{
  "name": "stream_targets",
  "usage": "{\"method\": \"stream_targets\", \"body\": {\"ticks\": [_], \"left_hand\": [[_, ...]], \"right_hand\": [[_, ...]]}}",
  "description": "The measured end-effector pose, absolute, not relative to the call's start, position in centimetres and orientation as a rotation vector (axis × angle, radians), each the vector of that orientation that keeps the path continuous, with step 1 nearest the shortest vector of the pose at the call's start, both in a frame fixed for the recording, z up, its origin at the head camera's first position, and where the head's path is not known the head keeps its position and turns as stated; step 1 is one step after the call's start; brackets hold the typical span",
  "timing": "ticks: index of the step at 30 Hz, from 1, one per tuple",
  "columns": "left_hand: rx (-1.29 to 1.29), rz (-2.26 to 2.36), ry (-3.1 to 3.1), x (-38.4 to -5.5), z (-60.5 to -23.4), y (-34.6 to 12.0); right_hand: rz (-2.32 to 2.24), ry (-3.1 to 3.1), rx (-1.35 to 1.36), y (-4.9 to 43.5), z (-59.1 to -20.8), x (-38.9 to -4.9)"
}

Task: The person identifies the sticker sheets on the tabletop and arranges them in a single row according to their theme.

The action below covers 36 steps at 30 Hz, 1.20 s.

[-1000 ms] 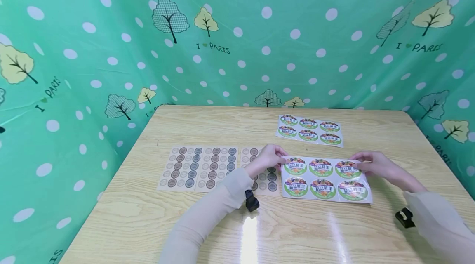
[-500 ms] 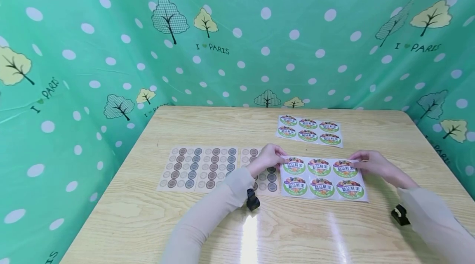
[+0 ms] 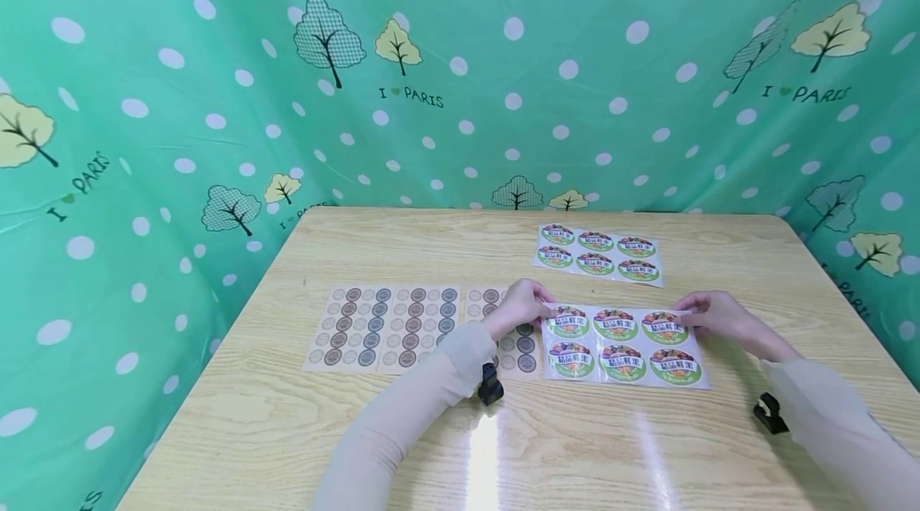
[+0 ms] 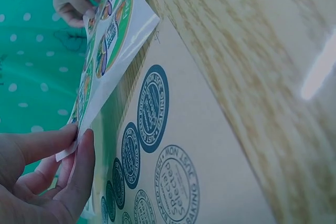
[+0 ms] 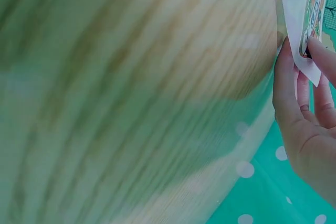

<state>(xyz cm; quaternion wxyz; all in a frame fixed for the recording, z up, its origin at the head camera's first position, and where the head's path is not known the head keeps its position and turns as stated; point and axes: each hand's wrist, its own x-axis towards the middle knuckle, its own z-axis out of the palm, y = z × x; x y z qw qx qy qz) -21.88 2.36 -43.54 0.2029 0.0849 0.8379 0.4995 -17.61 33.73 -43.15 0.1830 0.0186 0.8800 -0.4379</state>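
Note:
My left hand [image 3: 519,306] pinches the upper left corner of a white sticker sheet [image 3: 643,351] printed with several oval fruit labels. In the left wrist view, thumb and finger close on that sheet's corner, and the sheet [image 4: 113,51] slants above a brown sticker sheet [image 4: 210,129]. At the upper right corner my right hand [image 3: 726,321] pinches the same fruit sheet, its thumb and fingers on either face in the right wrist view. The fruit sheet is held between both hands, beside the rightmost brown sheet [image 3: 509,363], which my left hand and sleeve partly cover.
Another fruit sticker sheet [image 3: 596,253] lies farther back on the wooden table [image 3: 402,243]. Brown sheets with round stickers [image 3: 350,326] lie side by side at the left and middle. A green dotted cloth [image 3: 446,96] hangs behind and left of the table.
My right hand has shifted slightly left, and the right end of the fruit sheet has moved left with it. My left hand stays almost in place.

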Motion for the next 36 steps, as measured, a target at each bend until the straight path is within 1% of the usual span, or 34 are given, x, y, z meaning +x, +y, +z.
{"method": "stream_targets", "body": {"ticks": [10,26,36], "left_hand": [[0.203,1.373,2.368,-22.2,-44.1,2.5],[0.210,1.267,2.457,-22.3,-43.9,2.7],[0.233,1.239,2.512,-22.2,-44.0,2.7]], "right_hand": [[-1.196,2.530,0.052,33.5,-43.7,-17.9],[-1.094,2.648,-0.043,32.9,-43.5,-17.9],[-1.061,2.673,-0.050,32.7,-43.6,-18.1]]}}
